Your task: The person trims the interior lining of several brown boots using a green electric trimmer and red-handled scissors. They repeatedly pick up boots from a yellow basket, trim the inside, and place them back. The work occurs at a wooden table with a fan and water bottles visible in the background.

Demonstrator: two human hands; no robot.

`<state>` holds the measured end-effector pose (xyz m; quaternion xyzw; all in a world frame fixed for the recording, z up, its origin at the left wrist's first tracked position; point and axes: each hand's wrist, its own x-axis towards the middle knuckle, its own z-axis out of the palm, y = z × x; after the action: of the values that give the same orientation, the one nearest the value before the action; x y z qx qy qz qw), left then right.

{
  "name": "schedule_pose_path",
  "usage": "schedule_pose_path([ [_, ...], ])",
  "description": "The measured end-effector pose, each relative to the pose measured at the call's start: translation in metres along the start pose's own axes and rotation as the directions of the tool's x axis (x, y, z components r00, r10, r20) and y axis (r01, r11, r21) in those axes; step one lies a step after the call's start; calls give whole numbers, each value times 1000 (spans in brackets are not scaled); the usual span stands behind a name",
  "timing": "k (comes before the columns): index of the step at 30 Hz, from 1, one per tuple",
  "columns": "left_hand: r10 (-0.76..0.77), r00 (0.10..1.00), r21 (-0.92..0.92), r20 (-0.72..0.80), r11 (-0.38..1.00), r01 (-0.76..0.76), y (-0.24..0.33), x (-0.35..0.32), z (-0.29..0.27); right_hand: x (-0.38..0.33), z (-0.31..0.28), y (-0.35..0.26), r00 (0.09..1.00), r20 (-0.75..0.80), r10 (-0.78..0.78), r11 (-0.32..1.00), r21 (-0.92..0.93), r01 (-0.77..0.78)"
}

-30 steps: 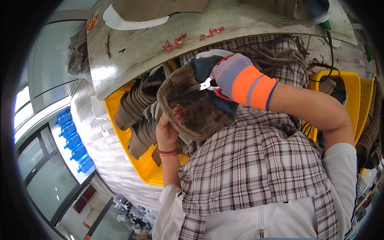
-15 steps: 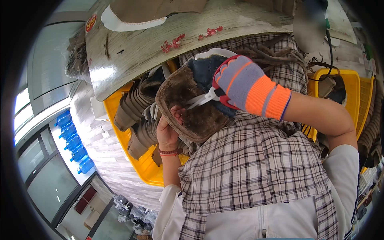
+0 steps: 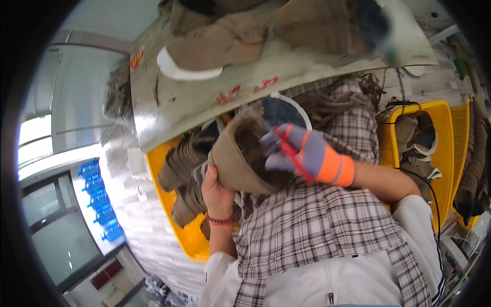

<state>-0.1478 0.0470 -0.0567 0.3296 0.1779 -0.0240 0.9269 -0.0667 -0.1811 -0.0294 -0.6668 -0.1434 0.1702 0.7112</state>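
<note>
The brown fur-lined boot [image 3: 240, 156] is sitting above my lap, over the plaid apron [image 3: 317, 230], and I am cupping its underside with my bare left hand [image 3: 217, 192], fingers wrapped around the tan outer. My gloved right hand [image 3: 307, 153] is closing on a pair of red-handled snips [image 3: 291, 153] at the furry opening. Half a second ago the boot was turned more toward me, its lining a wide dark bowl; now I am tipping it so the tan side shows and the snips are lying along the rim, so I judge that I am working round the edge. Beyond it, a yellow bin [image 3: 179, 225] of more boots is standing under the workbench [image 3: 204, 97], with another yellow bin [image 3: 440, 133] at my right.
</note>
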Motion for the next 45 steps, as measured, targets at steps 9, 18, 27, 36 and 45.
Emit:
schedule_pose_path([
  [9, 135, 840, 330, 525, 878, -347, -21, 76, 156, -22, -62, -83, 833, -278, -479, 846, -399, 353],
  [18, 460, 852, 526, 251, 674, -519, -75, 282, 177, 85, -231, -74, 543, -567, -619, 478, -821, -313],
  [27, 189, 975, 786, 118, 582, -208, -46, 311, 204, 151, -262, -34, 885, -424, -193, 981, -69, 180],
  [36, 54, 930, 87, 364, 992, -91, -90, 308, 185, 188, -260, -9, 759, -499, -419, 875, 3, 484],
  [45, 529, 718, 721, 453, 255, -644, -86, 201, 110, 133, -257, 13, 403, -760, -510, 836, -327, 441],
])
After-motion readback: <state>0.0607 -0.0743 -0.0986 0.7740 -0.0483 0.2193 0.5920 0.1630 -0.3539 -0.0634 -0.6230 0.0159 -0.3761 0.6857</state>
